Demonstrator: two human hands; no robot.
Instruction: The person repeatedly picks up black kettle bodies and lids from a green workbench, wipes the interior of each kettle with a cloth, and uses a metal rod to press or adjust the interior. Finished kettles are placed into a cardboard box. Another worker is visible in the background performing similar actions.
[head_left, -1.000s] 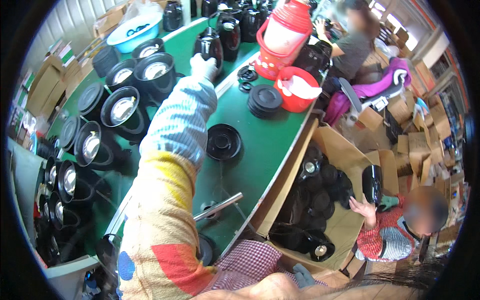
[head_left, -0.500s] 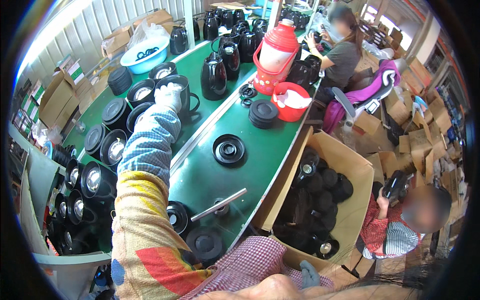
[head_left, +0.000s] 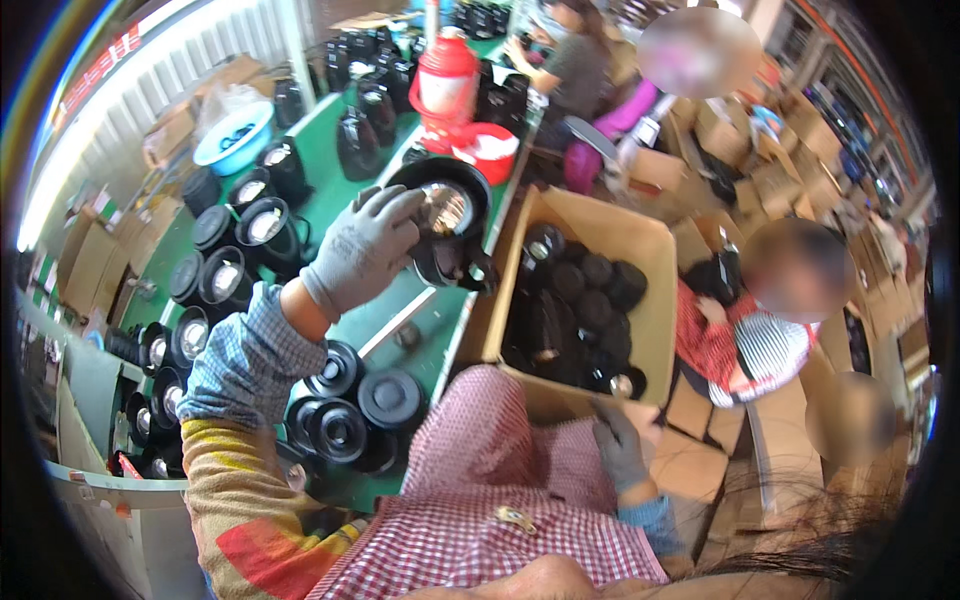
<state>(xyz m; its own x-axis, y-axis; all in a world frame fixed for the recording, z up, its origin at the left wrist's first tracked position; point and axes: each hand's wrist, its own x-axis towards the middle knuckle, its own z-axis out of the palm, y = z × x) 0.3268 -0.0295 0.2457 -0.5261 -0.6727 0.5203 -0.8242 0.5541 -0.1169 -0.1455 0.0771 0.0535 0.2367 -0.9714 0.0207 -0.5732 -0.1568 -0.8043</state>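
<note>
My left hand (head_left: 365, 248), in a grey knit glove, is raised over the green table and closed on the rim of a black jug (head_left: 468, 185). The jug is tilted, so its mouth and shiny silver liner face me. Its lower part and handle reach toward the table's right edge. My right hand (head_left: 620, 440), also gloved in grey, is low beside my checked apron, nearest the near side of a cardboard box (head_left: 655, 290). Its fingers look stretched out, with nothing visible in them. Black round lids (head_left: 390, 398) lie on the table near my lap.
Several black jugs with silver liners (head_left: 222, 278) stand along the table's left side. A light-blue basin (head_left: 235, 140), a red-and-white flask (head_left: 447, 85) and a red bucket (head_left: 487, 152) stand farther off. Black parts fill the box. Other people sit at the far end and right.
My left hand has lifted a jug from the table's left row and brought it right and nearer. My view has shifted right. More of my right glove shows.
</note>
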